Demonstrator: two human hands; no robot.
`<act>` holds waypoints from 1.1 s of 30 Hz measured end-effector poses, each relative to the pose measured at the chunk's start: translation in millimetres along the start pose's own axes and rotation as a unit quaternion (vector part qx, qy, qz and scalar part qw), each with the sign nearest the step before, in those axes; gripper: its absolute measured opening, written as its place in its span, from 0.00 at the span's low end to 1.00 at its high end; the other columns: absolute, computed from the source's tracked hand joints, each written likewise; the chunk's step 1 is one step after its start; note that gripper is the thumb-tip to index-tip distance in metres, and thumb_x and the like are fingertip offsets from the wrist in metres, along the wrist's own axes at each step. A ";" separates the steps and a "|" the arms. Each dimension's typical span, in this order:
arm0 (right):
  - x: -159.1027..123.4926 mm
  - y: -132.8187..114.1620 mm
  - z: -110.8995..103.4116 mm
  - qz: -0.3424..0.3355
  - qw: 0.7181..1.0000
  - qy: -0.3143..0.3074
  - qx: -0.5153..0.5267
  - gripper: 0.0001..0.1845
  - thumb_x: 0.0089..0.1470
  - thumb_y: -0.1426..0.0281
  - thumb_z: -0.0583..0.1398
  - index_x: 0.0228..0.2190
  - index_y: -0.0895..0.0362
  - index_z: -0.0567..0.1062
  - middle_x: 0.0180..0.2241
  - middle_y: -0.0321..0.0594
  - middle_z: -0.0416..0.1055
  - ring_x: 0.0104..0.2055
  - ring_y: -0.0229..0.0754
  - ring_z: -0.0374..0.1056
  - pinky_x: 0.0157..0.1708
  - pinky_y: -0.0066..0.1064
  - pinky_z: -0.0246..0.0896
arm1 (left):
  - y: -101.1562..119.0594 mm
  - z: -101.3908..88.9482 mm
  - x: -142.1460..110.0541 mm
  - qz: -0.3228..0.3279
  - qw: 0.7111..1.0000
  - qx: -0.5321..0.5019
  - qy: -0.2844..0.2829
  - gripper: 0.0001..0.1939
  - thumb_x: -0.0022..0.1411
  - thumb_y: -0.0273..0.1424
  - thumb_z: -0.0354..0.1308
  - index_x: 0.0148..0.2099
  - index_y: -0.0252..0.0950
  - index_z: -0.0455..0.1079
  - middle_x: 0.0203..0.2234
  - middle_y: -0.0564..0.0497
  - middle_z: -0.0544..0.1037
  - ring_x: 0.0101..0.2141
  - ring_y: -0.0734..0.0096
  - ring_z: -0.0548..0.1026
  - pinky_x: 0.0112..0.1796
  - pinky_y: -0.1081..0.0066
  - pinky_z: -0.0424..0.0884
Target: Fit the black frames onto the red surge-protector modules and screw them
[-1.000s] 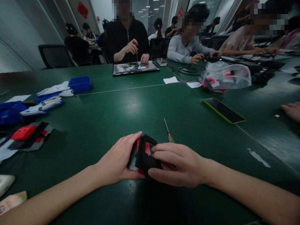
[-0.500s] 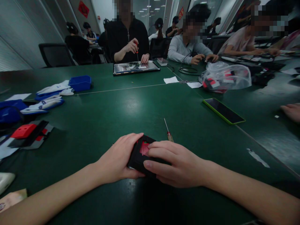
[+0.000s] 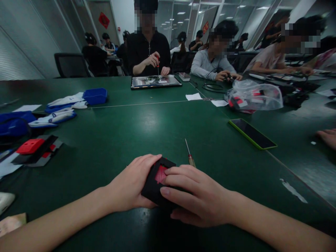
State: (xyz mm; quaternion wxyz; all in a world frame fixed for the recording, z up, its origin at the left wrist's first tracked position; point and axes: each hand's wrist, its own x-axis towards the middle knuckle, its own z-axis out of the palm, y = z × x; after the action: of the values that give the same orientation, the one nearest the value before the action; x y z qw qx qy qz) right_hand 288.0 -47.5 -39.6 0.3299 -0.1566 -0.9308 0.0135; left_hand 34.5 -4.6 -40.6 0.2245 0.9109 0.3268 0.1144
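Between my two hands is a small black box-like case (image 3: 152, 191) with a red inner panel showing through an opening on top. My left hand (image 3: 133, 183) grips its left side, thumb below and fingers along the far edge. Over its right side lies my right hand (image 3: 198, 192), with fingertips at the red panel and on the black frame; the fingers cover much of that side. A screwdriver (image 3: 191, 161) with a see-through handle lies on the green table (image 3: 147, 129) just beyond my right hand, its metal tip pointing away from me.
A phone in a green case (image 3: 253, 134) and a clear plastic bag (image 3: 267, 96) lie to the right. At left are gloves (image 3: 56, 117), a blue tray (image 3: 95, 96) and a red-and-black device (image 3: 31, 147). Across the table a person works on a flat panel (image 3: 143, 83) with a screwdriver.
The view has tilted up slightly, so the scene sits lower in the picture. Both hands still hold the black case, which looks slightly turned, and my right fingers have shifted a little on it.
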 end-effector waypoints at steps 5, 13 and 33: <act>0.2 0.4 -0.4 -0.001 1.000 0.007 0.000 0.19 0.70 0.66 0.53 0.57 0.62 0.66 0.50 0.51 0.74 0.58 0.49 0.67 0.55 0.42 0.68 | 1.5 -0.8 0.5 0.001 1.000 -0.007 0.002 0.54 0.46 0.44 0.73 0.69 0.35 0.52 0.61 0.32 0.69 0.59 0.37 0.70 0.59 0.41 0.66; 3.1 0.1 3.2 0.002 1.000 0.029 -0.009 0.18 0.68 0.72 0.52 0.56 0.63 0.68 0.47 0.50 0.75 0.53 0.46 0.71 0.54 0.38 0.69 | 4.9 -1.8 1.2 0.005 1.000 0.005 0.004 0.53 0.46 0.41 0.74 0.68 0.35 0.51 0.61 0.32 0.69 0.59 0.38 0.70 0.59 0.41 0.67; 0.7 8.7 -3.8 -0.007 0.999 0.040 -0.028 0.14 0.67 0.78 0.52 0.50 0.61 0.73 0.47 0.47 0.77 0.59 0.46 0.68 0.57 0.37 0.68 | 2.1 2.6 -3.3 0.000 1.000 0.021 0.015 0.57 0.49 0.47 0.72 0.71 0.34 0.47 0.63 0.30 0.67 0.60 0.38 0.69 0.59 0.42 0.67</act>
State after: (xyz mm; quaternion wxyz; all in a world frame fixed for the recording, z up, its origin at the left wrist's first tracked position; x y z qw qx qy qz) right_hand 292.3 -39.3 -37.4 0.3621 -0.1598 -0.9181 -0.0212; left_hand 34.0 -9.0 -42.1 0.2007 0.9133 0.3329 0.1213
